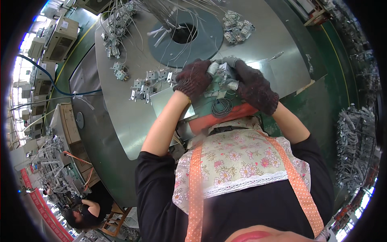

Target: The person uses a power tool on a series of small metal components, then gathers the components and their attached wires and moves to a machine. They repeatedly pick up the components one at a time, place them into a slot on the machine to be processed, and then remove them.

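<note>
Dark maroon knitted gloves with pale fingertips cover both my hands. My left hand (194,77) is closed at the left side of a small silvery metal box part (225,71), its pale fingertips against it. From the right, my right hand (256,87) curls its fingers round the same part. The gloves hide much of the part and the exact grip. Just below it, a coil of thin grey cable (221,107) lies near my apron, by an orange-red strip (201,123).
Several metal box parts (146,86) lie left of my hands, with another pile (238,29) at the far right. A grey round disc (205,34) with cables through its hole sits in the metal tabletop (121,131). A thin hand tool (276,55) lies right. Another person (86,211) is lower left.
</note>
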Tool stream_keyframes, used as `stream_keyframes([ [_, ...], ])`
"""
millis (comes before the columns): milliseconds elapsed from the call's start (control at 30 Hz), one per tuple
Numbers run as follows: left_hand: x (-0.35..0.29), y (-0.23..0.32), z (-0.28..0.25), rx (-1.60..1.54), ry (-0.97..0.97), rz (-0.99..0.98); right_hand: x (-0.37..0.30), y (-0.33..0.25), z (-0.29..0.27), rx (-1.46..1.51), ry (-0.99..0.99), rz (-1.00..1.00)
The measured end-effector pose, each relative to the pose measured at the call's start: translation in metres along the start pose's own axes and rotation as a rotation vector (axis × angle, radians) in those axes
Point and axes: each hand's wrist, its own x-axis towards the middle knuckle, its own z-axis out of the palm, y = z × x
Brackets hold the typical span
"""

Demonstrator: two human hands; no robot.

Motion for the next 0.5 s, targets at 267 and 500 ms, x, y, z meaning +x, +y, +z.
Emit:
stream_keyframes([
  [267,0.000,-0.020,0.024,-0.102,0.218,0.153,0.013,-0.020,-0.003,1.226,-0.231,0.388],
  [500,-0.040,-0.034,-0.022,-0.072,0.206,0.117,0.034,0.021,0.016,-0.043,-0.309,-0.175],
])
